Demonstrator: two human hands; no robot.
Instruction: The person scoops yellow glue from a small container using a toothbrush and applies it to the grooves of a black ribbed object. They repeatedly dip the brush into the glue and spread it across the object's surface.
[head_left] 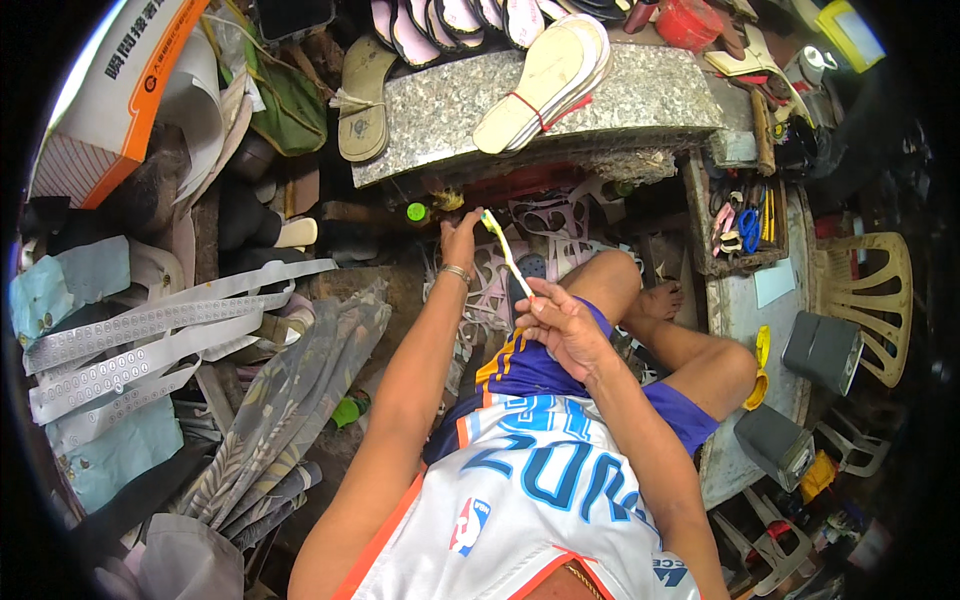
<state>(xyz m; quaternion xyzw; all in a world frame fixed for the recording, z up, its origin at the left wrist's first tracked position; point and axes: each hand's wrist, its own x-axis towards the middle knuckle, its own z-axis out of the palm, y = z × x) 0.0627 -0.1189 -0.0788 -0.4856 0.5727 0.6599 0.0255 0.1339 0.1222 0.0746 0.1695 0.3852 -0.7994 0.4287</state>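
Observation:
My right hand (563,328) pinches the lower end of a slim toothbrush (512,262), whitish with a yellow-green upper part. It slants up to the left, and its head ends beside the fingers of my left hand (459,246). My left arm reaches out toward the shadow under the stone slab, with a bracelet at the wrist. Those fingers look curled, and what they hold is too dark to make out. Close by are a green bottle cap (417,212) and a brownish tuft (447,200). Pale pink strap pieces (488,297) lie below, near my legs.
Ahead is a speckled stone slab (430,110) bearing stacked sole pieces (545,85). A wooden tray (735,255) with scissors stands at the right, near a plastic chair (870,295). White perforated strips (150,325) and a folded umbrella (290,400) crowd the left.

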